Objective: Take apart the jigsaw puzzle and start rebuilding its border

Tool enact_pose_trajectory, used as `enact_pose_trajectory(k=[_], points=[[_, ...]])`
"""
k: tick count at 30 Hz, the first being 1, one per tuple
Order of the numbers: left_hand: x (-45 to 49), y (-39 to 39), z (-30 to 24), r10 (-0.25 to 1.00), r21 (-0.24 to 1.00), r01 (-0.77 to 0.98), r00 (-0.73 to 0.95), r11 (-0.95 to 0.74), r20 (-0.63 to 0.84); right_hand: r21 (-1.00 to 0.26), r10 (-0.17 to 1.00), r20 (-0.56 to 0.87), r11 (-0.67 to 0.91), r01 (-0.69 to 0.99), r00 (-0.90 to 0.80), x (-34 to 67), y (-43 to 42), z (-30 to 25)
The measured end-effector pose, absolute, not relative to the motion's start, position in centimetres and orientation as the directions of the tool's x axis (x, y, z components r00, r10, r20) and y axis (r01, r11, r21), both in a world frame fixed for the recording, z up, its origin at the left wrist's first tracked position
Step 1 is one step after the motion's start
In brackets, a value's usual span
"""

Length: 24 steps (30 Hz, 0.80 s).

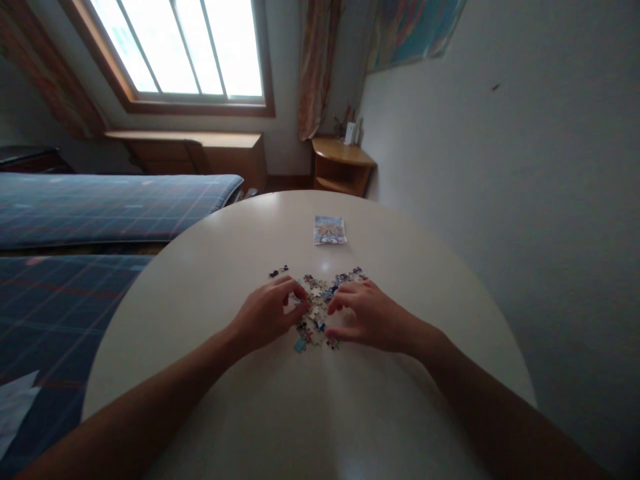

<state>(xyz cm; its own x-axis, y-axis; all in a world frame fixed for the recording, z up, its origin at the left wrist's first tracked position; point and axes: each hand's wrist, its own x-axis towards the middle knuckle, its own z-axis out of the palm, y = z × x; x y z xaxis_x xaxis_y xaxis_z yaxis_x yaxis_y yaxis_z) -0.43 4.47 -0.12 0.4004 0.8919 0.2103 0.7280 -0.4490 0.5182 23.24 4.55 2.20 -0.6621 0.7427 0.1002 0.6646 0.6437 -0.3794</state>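
A loose heap of small jigsaw puzzle pieces [316, 312] lies at the middle of the round table, some face up in blue and mixed colours, others showing pale backs. From the left, my left hand [273, 308] reaches in, its thumb and forefinger drawn together on a puzzle piece at the heap's edge; the piece is mostly hidden. On the opposite side my right hand [367, 313] hovers over the pieces, thumb and fingers apart, with nothing visible between them. A few dark pieces [279, 271] lie just beyond my left hand.
A small printed picture sheet [329, 230] lies beyond the heap on the white round table [210, 267]. Beds with plaid covers [100, 207] stand to the left, a wall [525, 200] to the right. A corner shelf [345, 152] and a desk [225, 140] stand behind.
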Motion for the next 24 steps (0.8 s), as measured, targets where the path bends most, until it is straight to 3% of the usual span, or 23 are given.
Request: enact_pose_trajectory(k=[3,5,11,16,24], points=[[0.3,3.2,0.2,0.785,0.461,0.656,0.596,-0.597,0.169,-0.383,0.724,0.056,0.651,0.655,-0.687,22.7,4.0,2.0],[0.6,2.6,0.2,0.758,0.43,0.647,0.634,-0.629,0.154,-0.398,0.726,0.033,0.64,0.658,-0.687,22.6,3.9,1.9],[0.7,2.7,-0.2,0.758,0.427,0.65,0.634,-0.629,0.151,-0.461,0.696,-0.001,0.637,0.618,-0.718,22.5,4.0,1.9],[0.6,3.3,-0.5,0.751,0.403,0.646,0.63,-0.648,0.199,-0.519,0.71,0.064,0.624,0.585,-0.701,22.6,4.5,1.0],[0.3,3.6,-0.8,0.739,0.411,0.626,0.634,-0.663,0.226,-0.497,0.682,0.104,0.666,0.557,-0.723,22.8,5.0,1.1]])
